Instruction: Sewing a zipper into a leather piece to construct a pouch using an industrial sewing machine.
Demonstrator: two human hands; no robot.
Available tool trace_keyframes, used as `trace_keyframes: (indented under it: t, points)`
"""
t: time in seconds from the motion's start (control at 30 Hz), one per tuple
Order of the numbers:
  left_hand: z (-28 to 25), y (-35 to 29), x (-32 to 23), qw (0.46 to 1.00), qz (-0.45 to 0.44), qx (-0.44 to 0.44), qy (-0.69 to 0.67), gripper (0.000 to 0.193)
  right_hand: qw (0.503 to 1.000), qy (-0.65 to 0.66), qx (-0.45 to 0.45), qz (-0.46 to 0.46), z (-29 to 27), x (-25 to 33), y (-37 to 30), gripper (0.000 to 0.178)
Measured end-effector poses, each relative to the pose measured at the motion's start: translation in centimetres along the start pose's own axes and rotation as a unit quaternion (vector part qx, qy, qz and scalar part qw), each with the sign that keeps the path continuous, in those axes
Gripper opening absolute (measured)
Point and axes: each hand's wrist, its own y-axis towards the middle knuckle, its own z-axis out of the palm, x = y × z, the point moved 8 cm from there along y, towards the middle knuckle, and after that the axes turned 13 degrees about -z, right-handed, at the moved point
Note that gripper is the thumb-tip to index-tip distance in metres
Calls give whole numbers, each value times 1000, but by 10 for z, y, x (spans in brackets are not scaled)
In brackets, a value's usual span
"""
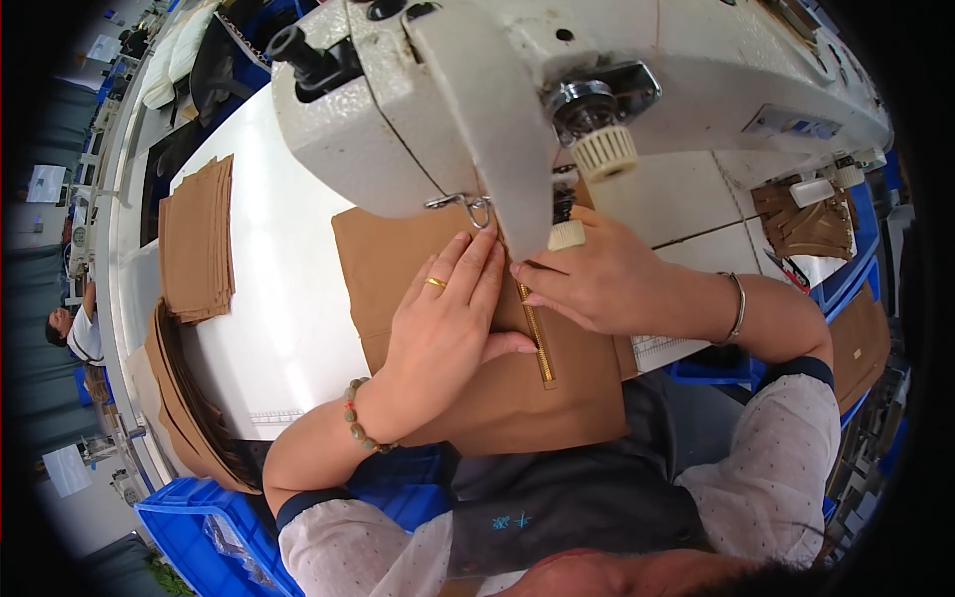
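Observation:
A brown fabric or leather-like panel (567,418) lies on the white table beneath the head of a sewing machine (676,90). A gold-toothed zipper (538,343) runs along a narrow slot in the panel. My left hand (443,313) lies flat on the panel left of the zipper, fingers stretched toward the needle area and thumb close to the teeth. Bent over the zipper's upper part, my right hand (602,274) has its thumb and fingertips closed at it, just below the machine's head. That head hides the needle and the presser foot.
Stacked brown panels (196,239) lie at the left, with curved brown pieces (189,398) draped over the table edge nearer me. Brown strips (804,224) and red-handled snips (791,271) are at the right. A blue crate (214,527) stands lower left. Another person (85,328) is far left.

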Motion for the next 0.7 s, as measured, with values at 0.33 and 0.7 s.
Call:
trace_keyframes:
  t: [0.33,0.7]
  points:
    - [-3,5,1,1000,9,5,11,89,998,-57,-30,14,-13,-13,2,44]
    - [0,4,6,997,-14,13,-78,98,999,-12,29,29,-7,-21,2,53]
